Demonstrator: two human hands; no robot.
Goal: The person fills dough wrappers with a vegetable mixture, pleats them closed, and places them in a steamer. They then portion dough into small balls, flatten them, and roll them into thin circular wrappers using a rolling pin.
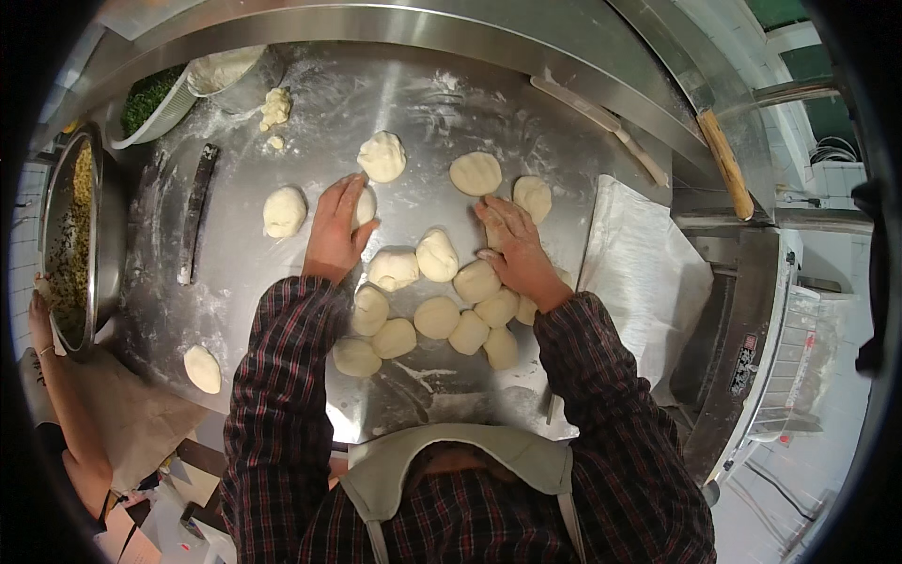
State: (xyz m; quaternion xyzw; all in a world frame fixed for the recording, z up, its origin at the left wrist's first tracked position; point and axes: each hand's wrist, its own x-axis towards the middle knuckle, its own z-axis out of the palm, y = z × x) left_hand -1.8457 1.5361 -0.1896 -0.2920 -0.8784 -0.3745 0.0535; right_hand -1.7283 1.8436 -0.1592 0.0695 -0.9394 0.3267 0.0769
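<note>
My left hand rests over a dough ball, part of which shows beside the fingers. Just above it lies a wrinkled dough ball. My right hand is cupped over a dough piece, mostly hidden, next to a flattened dough round; another round lies above the fingertips. Between and below my hands several dough balls sit close together on the floured steel worktop. Another dough ball is left of my left hand, and an oval dough piece lies at the lower left.
Left: a steel bowl of filling, a co-worker's arm, a dark stick, a basket of chopped greens, a flour container and dough scraps. Right: a white cloth, a long-handled spatula-like tool and a wooden handle.
</note>
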